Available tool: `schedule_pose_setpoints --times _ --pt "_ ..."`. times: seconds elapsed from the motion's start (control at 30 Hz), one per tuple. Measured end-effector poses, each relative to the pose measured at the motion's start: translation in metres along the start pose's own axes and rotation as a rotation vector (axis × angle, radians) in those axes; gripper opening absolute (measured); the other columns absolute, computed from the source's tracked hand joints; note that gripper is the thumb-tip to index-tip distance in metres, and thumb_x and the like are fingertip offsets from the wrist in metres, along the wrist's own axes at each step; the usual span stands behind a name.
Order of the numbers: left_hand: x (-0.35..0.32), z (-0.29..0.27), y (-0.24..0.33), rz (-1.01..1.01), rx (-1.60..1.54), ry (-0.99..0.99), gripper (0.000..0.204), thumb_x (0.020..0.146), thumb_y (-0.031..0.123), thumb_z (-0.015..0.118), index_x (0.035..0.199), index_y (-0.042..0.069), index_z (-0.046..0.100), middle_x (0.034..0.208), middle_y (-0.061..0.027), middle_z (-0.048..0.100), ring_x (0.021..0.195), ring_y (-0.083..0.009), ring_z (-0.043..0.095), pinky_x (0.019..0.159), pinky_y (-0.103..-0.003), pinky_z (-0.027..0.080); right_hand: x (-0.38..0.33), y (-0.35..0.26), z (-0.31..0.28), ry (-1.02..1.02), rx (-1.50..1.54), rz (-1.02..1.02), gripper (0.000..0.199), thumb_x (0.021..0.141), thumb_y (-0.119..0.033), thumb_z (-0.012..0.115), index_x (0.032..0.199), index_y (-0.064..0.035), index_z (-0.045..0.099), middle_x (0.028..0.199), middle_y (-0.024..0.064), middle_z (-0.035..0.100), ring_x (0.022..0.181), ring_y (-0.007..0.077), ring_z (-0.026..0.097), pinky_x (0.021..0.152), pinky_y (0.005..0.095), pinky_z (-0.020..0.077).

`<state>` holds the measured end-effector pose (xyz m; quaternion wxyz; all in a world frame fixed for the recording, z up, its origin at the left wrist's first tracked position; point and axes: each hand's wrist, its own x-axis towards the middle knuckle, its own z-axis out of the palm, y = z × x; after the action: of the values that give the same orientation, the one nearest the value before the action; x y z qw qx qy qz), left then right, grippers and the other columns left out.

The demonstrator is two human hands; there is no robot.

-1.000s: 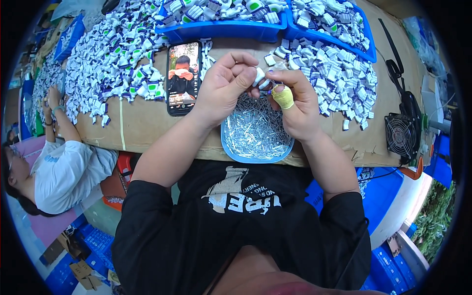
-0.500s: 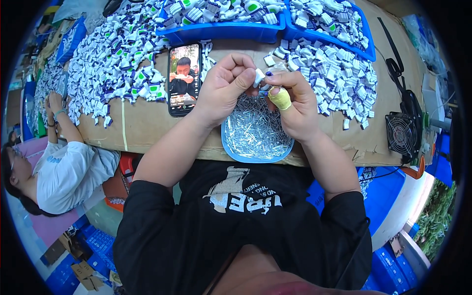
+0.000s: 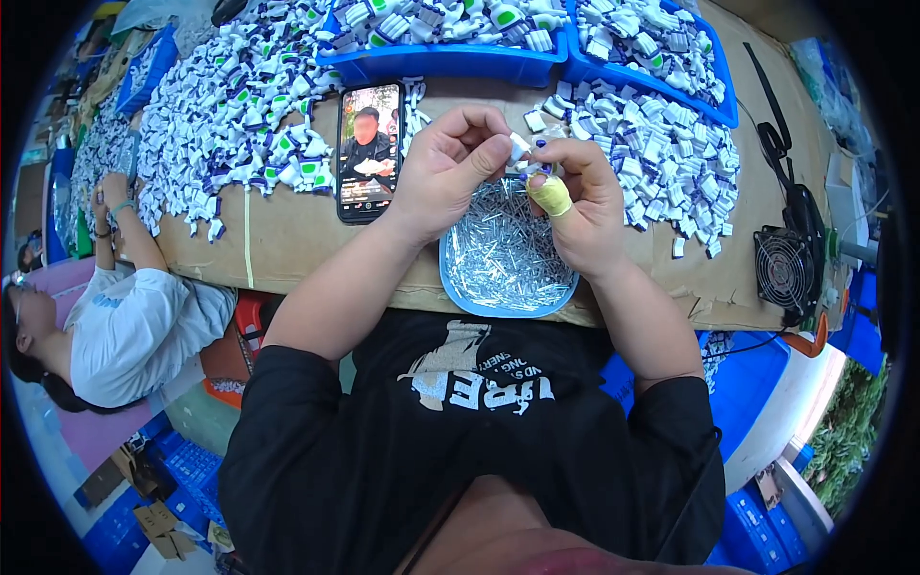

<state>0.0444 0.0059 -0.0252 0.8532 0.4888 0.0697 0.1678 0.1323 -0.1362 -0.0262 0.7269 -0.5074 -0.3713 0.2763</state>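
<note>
Both my hands meet just above a blue tub heaped with thin silvery metal pins. Between thumb and fingers, my left hand pinches a small white plastic piece. My right hand, its thumb wrapped in yellow tape, is closed close beside that piece. Bits of purple show at its fingertips, but what it grips is mostly hidden. Beside my left wrist a phone with a lit screen lies on the table.
White-and-purple plastic pieces are heaped at left and right. Two blue bins of such pieces stand behind. A small black fan sits at the right edge. Another person works at the left.
The white piece in my left hand has tilted, and a small gap shows between it and my right fingertips. The view has shifted slightly, and the phone's picture differs.
</note>
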Motion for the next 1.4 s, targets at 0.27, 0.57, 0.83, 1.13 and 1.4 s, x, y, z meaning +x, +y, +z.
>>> schedule_pose_setpoints --times 0.27,0.57,0.83,1.13,1.4 --pt "-0.001 0.0 0.001 0.059 0.097 -0.027 0.024 0.088 0.013 0.061 0.108 0.002 0.054 0.092 -0.0046 0.06 0.076 -0.0081 0.054 0.068 -0.02 0.044 0.003 -0.011 0.003 0.005 -0.017 0.042 0.037 0.091 -0.023 0.056 0.123 -0.0079 0.043 0.091 0.004 0.052 0.066 0.0061 0.046 0.054 0.0189 0.0375" --pt "-0.002 0.001 0.005 0.032 0.12 -0.044 0.024 0.09 0.015 0.059 0.109 0.001 0.055 0.089 -0.0025 0.059 0.073 -0.0061 0.052 0.064 -0.018 0.041 0.003 -0.012 0.001 -0.067 0.016 0.13 0.043 0.092 -0.03 0.052 0.126 -0.004 0.042 0.092 0.0044 0.051 0.067 0.0062 0.045 0.055 0.0179 0.0359" --pt "-0.005 0.001 0.003 0.176 0.125 -0.027 0.023 0.088 0.011 0.06 0.106 0.002 0.049 0.094 -0.0032 0.056 0.085 -0.0079 0.055 0.077 -0.022 0.045 0.001 -0.016 0.001 -0.13 0.03 0.166 0.043 0.09 -0.01 0.054 0.13 -0.0011 0.041 0.122 0.0099 0.048 0.114 0.0173 0.046 0.098 0.0301 0.0341" --pt "-0.004 0.004 0.004 0.15 0.188 -0.052 0.021 0.092 0.017 0.056 0.104 0.001 0.051 0.09 -0.0033 0.055 0.082 -0.0071 0.052 0.072 -0.021 0.043 0.001 -0.011 0.001 -0.152 -0.081 0.063 0.042 0.092 -0.021 0.052 0.128 -0.0031 0.04 0.105 0.0047 0.051 0.079 0.0064 0.047 0.06 0.018 0.0371" --pt "-0.001 0.002 0.004 0.24 0.552 -0.056 0.028 0.093 0.025 0.052 0.093 -0.001 0.062 0.084 -0.0063 0.056 0.075 -0.0131 0.053 0.067 -0.025 0.042 0.001 -0.012 0.0 -0.152 -0.114 0.005 0.041 0.09 -0.011 0.052 0.127 -0.0014 0.039 0.115 0.0077 0.049 0.104 0.0144 0.049 0.087 0.0272 0.0394"
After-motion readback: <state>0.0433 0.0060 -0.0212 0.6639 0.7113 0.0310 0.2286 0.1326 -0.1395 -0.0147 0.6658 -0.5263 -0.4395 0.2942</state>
